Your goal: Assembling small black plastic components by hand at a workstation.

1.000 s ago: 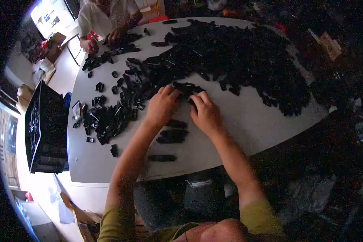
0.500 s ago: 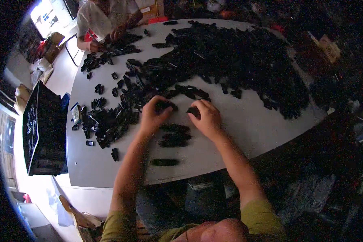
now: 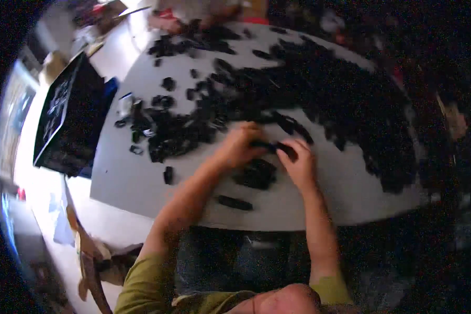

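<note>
My left hand (image 3: 242, 142) and my right hand (image 3: 301, 163) are close together above the near half of the table. Closed fingers of the left hand hold a dark, elongated black plastic piece (image 3: 267, 145), which reaches across to my right hand. The right fingers pinch at its other end; motion blur hides whether this is one piece or two joined. Just below my hands lies a small stack of black plastic pieces (image 3: 255, 175). A single long black piece (image 3: 234, 203) lies nearer the table's front edge.
A large heap of black plastic parts (image 3: 345, 94) covers the far and right side of the white table (image 3: 141, 180). Loose parts (image 3: 167, 138) spread to the left. A black bin (image 3: 73, 115) stands beyond the left edge. Another person's arm (image 3: 165, 22) shows at the far side.
My view has turned, so the scene is shifted and tilted. My hands, apart before with a dark piece in each, have come together at a black piece.
</note>
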Motion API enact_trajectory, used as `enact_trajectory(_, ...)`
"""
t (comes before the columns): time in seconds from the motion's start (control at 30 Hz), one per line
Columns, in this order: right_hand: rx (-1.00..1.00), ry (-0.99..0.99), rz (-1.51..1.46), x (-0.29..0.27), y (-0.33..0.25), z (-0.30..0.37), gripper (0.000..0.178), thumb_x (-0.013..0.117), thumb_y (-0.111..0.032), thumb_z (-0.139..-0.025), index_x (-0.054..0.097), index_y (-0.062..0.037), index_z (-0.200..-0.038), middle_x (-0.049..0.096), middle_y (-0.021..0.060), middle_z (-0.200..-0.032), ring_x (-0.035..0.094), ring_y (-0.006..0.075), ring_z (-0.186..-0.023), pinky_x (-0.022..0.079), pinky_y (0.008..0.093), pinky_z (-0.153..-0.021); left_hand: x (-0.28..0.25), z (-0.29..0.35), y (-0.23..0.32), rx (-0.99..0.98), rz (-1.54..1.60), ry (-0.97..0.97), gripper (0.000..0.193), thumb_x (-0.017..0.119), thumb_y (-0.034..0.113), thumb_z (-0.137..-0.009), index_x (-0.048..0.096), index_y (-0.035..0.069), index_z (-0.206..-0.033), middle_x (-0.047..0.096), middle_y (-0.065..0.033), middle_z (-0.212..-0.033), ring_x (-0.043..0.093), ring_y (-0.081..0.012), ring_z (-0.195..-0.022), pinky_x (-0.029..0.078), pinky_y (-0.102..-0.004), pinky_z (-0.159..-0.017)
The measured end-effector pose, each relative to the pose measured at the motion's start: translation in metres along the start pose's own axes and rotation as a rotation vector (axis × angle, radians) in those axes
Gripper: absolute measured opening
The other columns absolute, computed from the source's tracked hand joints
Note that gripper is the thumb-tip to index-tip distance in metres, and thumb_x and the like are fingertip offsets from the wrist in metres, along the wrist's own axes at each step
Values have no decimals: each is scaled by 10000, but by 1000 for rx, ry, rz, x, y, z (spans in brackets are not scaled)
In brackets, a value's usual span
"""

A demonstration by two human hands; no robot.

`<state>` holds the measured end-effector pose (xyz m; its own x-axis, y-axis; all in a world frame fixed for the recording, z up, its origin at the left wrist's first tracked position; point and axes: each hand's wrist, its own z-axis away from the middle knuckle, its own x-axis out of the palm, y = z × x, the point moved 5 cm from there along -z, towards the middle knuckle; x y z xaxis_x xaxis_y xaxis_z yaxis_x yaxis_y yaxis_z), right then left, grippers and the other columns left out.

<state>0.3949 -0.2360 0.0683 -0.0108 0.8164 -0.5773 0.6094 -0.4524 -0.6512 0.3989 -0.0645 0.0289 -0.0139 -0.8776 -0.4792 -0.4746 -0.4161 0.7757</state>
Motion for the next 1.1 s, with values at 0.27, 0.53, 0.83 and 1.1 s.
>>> enact_trajectory(0.27,111,41,66,-10,14,4,171,655,-117,-810,621,-7,-936,593,55,-839,591,163,-718,472,294,-645,-4,3,48,-210,-546,-182,312,611,350,-791,589,105,-982,619,-136,-850,605,-329,-783,484,-427,-627)
enact_trajectory(0.53,265,-26,-18,-8,17,2,227,664,-126,-771,602,-2,-951,594,130,-913,582,284,-865,459,340,-775,-10,5,50,3,-485,46,252,612,284,-784,571,112,-964,580,-112,-906,584,-304,-875,484,-420,-667)
enact_trajectory(0.83,-35,-36,66,-2,6,-2,169,660,-38,-765,623,13,-922,597,67,-843,592,167,-762,464,281,-661,1,4,33,-59,-175,-158,274,595,138,-756,557,76,-1020,581,-156,-994,560,-363,-927,465,-429,-760)
enact_trajectory(1.1,4,-121,-38,-1,11,-1,199,681,-15,-733,620,21,-919,586,68,-838,594,169,-732,461,276,-647,-3,0,21,29,19,-222,243,647,142,-731,573,29,-933,594,-160,-873,572,-358,-844,461,-415,-756)
